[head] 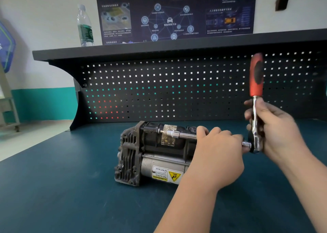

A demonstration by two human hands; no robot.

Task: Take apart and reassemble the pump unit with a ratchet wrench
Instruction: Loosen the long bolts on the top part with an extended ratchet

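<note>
Grey cast metal, ribbed and grimy, forms the left end of the pump unit (152, 153), which lies on its side on the dark teal bench top (70, 188) in front of a black pegboard (177, 84). Its lower cylinder is dull silver and carries a yellow-and-white hot-surface warning label (167, 176), seen upside down; the upper body is black with a small foil sticker. A chrome extension bar with a socket (174, 133) runs horizontally along the top of the unit, its tip against a fitting there. The left hand (217, 149) curls over the bar just right of the pump. The right hand (272, 126), beside it and clear of the pump, grips the chrome shank of the ratchet wrench (256, 108), whose red handle stands upright and blurred.
</note>
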